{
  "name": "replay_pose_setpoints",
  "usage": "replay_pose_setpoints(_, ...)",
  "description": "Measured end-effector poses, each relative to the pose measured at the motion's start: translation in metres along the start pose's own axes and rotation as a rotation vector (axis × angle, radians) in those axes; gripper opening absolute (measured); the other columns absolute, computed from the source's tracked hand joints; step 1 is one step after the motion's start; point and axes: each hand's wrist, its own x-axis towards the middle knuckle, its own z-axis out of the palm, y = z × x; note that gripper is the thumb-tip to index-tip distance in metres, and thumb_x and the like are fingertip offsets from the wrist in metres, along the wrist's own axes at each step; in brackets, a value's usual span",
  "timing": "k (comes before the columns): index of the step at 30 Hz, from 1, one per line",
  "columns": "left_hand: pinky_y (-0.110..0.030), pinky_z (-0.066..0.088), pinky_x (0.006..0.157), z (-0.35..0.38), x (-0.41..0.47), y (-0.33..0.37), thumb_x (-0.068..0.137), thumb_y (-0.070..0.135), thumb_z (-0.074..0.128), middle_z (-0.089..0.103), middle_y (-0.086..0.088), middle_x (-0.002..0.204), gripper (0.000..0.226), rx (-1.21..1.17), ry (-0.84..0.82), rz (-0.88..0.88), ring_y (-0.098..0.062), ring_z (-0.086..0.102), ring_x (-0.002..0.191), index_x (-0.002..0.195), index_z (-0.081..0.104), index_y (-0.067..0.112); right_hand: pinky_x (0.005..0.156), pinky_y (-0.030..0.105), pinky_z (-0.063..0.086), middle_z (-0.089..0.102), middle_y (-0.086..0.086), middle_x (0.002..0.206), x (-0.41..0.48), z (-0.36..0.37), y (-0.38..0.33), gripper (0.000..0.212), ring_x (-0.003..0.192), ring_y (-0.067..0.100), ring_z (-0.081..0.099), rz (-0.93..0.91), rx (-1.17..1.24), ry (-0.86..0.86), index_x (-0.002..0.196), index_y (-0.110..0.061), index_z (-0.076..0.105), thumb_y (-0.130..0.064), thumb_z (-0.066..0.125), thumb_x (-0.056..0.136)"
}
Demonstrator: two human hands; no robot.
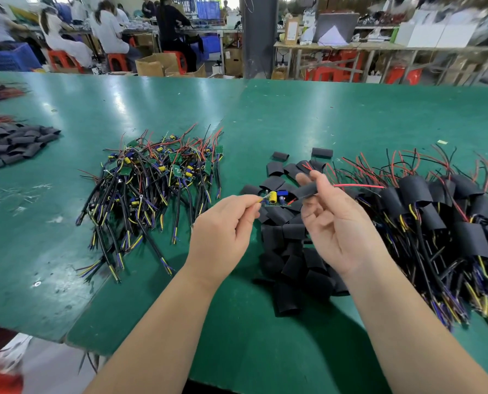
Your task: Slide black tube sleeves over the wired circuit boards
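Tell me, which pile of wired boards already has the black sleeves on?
The right-hand pile: black sleeves cover its boards. The left pile shows bare green boards.

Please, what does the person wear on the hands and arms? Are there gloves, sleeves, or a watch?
Nothing worn is visible. The left hand and the right hand have no gloves and no visible rings. The left forearm and the right forearm are bare to the picture's edge: no sleeve, watch or band.

A glossy green table top (294, 115) (scuffed in places) is seen under matt black sleeves (291, 268) and plastic-coated wires (140, 194).
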Motion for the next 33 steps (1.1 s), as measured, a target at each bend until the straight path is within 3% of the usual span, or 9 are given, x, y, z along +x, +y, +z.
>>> replay_pose_setpoints(4, -0.018, 0.048, 0.072, -0.0003, 0.0001, -0.0011, 0.093, 0.01, 0.056, 0.069, 0.001, 0.077, 0.015, -0.034, 0.075, -0.033, -0.007, 0.06, 0.073, 0.096, 0.069, 0.003, 0.058, 0.021, 0.051, 0.072, 0.014, 0.097, -0.0013, 0.0009, 0.002, 0.03, 0.065, 0.014, 0.064, -0.096, -0.243, -0.052, 0.099, -0.014, 0.06, -0.018, 0.069, 0.07)
replay_pose_setpoints(8, -0.025, 0.05, 0.069, 0.0004, 0.0002, -0.0012, 0.093, 0.01, 0.056, 0.068, 0.003, 0.076, 0.014, -0.041, 0.087, -0.051, -0.007, 0.06, 0.071, 0.095, 0.068, 0.003, 0.063, 0.022, 0.054, 0.064, -0.009, 0.06, -0.0021, 0.0006, 0.0053, 0.027, 0.075, 0.013, 0.07, -0.255, -0.354, -0.019, 0.092, -0.007, 0.05, -0.011, 0.07, 0.073)
replay_pose_setpoints(10, -0.024, 0.049, 0.068, 0.0008, 0.0004, -0.0004, 0.092, 0.009, 0.056, 0.066, 0.006, 0.075, 0.014, -0.048, 0.086, -0.061, -0.006, 0.059, 0.07, 0.094, 0.068, 0.004, 0.065, 0.022, 0.055, 0.061, -0.011, 0.053, -0.0019, -0.0004, 0.0074, 0.021, 0.071, 0.009, 0.07, -0.267, -0.38, -0.018, 0.093, -0.005, 0.049, -0.001, 0.066, 0.081)
replay_pose_setpoints(12, -0.023, 0.049, 0.068, -0.0004, 0.0009, -0.0012, 0.094, 0.012, 0.054, 0.064, 0.01, 0.075, 0.015, -0.062, 0.097, -0.08, -0.006, 0.059, 0.07, 0.094, 0.067, 0.005, 0.065, 0.023, 0.056, 0.064, -0.011, 0.055, -0.0026, -0.0006, 0.0081, 0.017, 0.069, 0.009, 0.07, -0.242, -0.396, -0.058, 0.088, -0.007, 0.051, 0.005, 0.062, 0.083)
replay_pose_setpoints(17, -0.027, 0.05, 0.068, -0.0023, 0.0014, -0.0038, 0.095, 0.013, 0.051, 0.064, 0.011, 0.075, 0.016, -0.092, 0.095, -0.145, -0.012, 0.061, 0.069, 0.092, 0.066, 0.008, 0.068, 0.028, 0.058, 0.076, 0.005, 0.084, -0.0056, 0.0017, 0.0066, 0.03, 0.089, 0.021, 0.072, -0.242, -0.447, -0.146, 0.086, -0.01, 0.053, -0.007, 0.072, 0.063)
replay_pose_setpoints(21, -0.021, 0.048, 0.067, -0.0006, 0.0009, -0.0018, 0.093, 0.011, 0.052, 0.062, 0.012, 0.074, 0.016, -0.094, 0.056, -0.116, -0.004, 0.057, 0.067, 0.092, 0.067, 0.006, 0.071, 0.032, 0.059, 0.069, -0.004, 0.066, -0.0066, 0.0029, 0.0098, 0.032, 0.077, 0.015, 0.071, -0.294, -0.432, -0.092, 0.086, -0.012, 0.052, -0.011, 0.073, 0.062)
replay_pose_setpoints(25, -0.02, 0.045, 0.064, -0.0013, 0.0008, -0.002, 0.092, 0.01, 0.053, 0.061, 0.01, 0.073, 0.015, -0.073, 0.017, -0.093, -0.001, 0.052, 0.065, 0.09, 0.068, 0.004, 0.065, 0.035, 0.058, 0.056, 0.003, 0.066, -0.0068, 0.0008, 0.0089, 0.034, 0.073, 0.027, 0.064, -0.359, -0.526, -0.004, 0.079, -0.017, 0.055, -0.022, 0.082, 0.058)
replay_pose_setpoints(28, -0.023, 0.047, 0.065, -0.0023, 0.0012, 0.0002, 0.09, 0.007, 0.056, 0.066, 0.002, 0.073, 0.013, -0.039, -0.005, -0.058, -0.01, 0.058, 0.067, 0.089, 0.068, 0.002, 0.065, 0.036, 0.058, 0.07, 0.006, 0.074, -0.006, -0.0004, 0.0068, 0.027, 0.073, 0.028, 0.07, -0.384, -0.575, -0.039, 0.075, -0.027, 0.062, -0.017, 0.085, 0.065)
replay_pose_setpoints(33, -0.027, 0.048, 0.068, -0.0024, 0.0006, 0.0009, 0.088, 0.004, 0.058, 0.069, -0.004, 0.076, 0.01, -0.002, -0.023, -0.013, -0.021, 0.063, 0.069, 0.089, 0.068, 0.0, 0.074, 0.046, 0.059, 0.075, 0.007, 0.079, -0.0043, -0.0048, 0.0011, 0.027, 0.076, 0.025, 0.073, -0.388, -0.732, -0.085, 0.082, -0.017, 0.056, -0.014, 0.08, 0.069)
